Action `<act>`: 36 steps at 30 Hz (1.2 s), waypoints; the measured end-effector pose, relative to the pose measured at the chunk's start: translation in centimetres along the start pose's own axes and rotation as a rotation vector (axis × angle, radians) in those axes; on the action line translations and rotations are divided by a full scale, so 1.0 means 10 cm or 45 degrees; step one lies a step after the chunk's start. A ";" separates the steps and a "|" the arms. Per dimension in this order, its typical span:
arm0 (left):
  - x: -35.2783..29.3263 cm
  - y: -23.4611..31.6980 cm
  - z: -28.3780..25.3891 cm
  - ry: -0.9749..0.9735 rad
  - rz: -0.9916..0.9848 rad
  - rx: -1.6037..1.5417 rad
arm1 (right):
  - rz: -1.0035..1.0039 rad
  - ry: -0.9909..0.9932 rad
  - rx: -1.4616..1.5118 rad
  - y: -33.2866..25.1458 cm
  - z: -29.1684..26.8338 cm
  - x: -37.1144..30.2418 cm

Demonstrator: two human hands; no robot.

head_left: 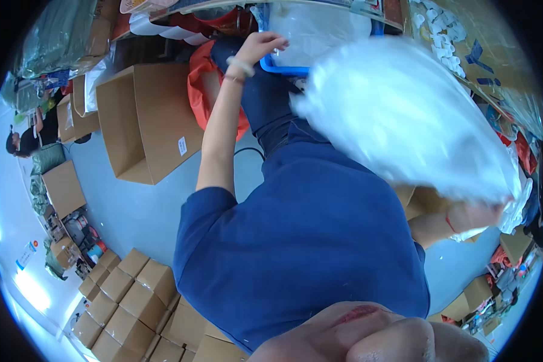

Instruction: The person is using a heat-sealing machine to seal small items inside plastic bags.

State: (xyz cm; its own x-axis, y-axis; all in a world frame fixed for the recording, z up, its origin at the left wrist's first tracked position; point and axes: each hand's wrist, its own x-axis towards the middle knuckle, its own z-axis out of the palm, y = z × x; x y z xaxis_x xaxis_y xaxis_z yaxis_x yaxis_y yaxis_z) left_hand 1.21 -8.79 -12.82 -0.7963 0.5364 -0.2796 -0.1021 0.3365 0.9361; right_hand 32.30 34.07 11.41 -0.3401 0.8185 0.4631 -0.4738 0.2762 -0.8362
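Note:
A large white translucent plastic bag point(398, 108), smeared by motion, stretches across the right side in front of my body. At its lower right end my right hand point(479, 216), blurred, is closed on the bag's edge. My left hand point(263, 47) is held out at the upper middle with its fingers loosely extended, and nothing shows in it. Just right of those fingers stands a blue tray point(283, 70) lined with clear plastic, at the edge of the work table. Whether the bag holds anything cannot be made out.
An open cardboard box point(169, 114) stands on the floor to the left, beside a red bag point(200, 78). Stacked cartons point(130, 301) fill the lower left. Small white pieces point(443, 36) lie on the table at upper right. Another person point(33, 136) is at far left.

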 end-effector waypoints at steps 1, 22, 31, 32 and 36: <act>0.21 -0.12 0.10 -0.041 -0.016 0.060 | -0.093 0.041 0.008 -0.15 -0.14 0.11; 1.68 -1.59 1.40 -0.991 -0.199 1.460 | 0.546 -0.982 -2.084 1.39 -2.49 -0.72; 1.71 -1.69 1.28 -0.503 -0.123 1.184 | 0.274 -1.474 -1.828 1.34 -0.05 -0.35; 1.70 -1.69 1.24 -0.533 -0.088 1.199 | 0.150 -1.538 -1.682 1.38 0.28 -0.39; 1.67 -1.62 1.03 -0.609 -0.162 0.983 | 0.426 -1.856 -0.971 1.72 1.11 -0.61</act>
State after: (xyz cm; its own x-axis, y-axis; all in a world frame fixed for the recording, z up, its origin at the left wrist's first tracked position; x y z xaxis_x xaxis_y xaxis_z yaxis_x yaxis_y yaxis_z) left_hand -4.25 2.71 -34.86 -0.4573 0.6651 -0.5903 0.3914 0.7466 0.5380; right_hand 17.24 28.25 -2.50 -0.9618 -0.1104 -0.2506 0.0962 0.7205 -0.6868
